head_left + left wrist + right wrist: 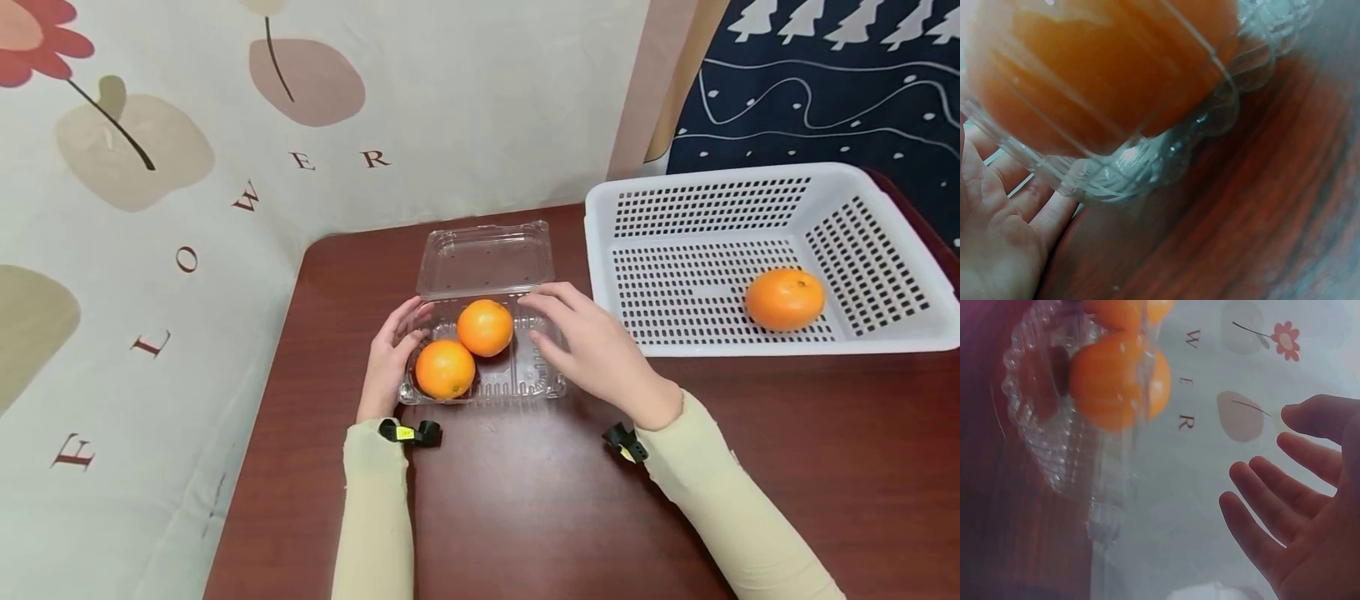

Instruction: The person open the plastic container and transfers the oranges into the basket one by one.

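Note:
A clear plastic clamshell box [525,379] lies with its lid [486,260] folded back behind it. Two oranges sit inside, one at the front left [446,369] and another orange [485,327] behind it, toward the middle. Along the box's left wall is my left hand [391,357], its extended fingers [1054,219] against the outside of the plastic in the left wrist view. My right hand [597,350] hovers by the right side, fingers spread and slightly bent. The right wrist view shows nothing in that hand [1310,506], apart from the box.
To the right stands a white perforated basket [600,275] holding one orange [784,299]. All of this is on a dark red-brown wooden table [510,508]. A printed cloth [480,108] hangs behind and to the left, a dark blue patterned one [810,92] at the back right.

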Tool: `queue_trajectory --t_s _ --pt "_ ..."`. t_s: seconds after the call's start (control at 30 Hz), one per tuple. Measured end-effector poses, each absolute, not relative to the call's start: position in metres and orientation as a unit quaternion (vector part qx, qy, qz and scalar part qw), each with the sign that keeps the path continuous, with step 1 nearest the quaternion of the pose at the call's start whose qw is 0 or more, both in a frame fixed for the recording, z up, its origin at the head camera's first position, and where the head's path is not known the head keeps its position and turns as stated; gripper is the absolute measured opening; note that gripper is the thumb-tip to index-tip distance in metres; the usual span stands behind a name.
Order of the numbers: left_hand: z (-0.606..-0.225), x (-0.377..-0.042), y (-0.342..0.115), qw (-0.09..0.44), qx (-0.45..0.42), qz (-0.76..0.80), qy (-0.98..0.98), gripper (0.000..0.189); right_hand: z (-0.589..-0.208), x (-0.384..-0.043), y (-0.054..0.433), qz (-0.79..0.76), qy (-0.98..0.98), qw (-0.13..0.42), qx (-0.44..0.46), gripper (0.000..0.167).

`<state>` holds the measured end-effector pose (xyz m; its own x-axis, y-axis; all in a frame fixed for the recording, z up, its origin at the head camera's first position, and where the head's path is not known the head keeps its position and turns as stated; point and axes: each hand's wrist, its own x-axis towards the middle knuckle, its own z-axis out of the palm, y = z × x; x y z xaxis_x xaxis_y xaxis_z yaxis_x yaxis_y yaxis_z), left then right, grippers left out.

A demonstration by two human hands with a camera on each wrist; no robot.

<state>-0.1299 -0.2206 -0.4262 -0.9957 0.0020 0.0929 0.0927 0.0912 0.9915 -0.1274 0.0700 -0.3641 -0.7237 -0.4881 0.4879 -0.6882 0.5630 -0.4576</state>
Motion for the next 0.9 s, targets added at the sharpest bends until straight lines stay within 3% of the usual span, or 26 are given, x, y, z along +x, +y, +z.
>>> queue_trajectory --t_s 0.9 --pt "-0.428 -0.130 -0.224 0.026 -0.022 -0.665 -0.746 0.046 -0.403 -0.120 0.030 0.340 -0.868 0.109 0.346 0.044"
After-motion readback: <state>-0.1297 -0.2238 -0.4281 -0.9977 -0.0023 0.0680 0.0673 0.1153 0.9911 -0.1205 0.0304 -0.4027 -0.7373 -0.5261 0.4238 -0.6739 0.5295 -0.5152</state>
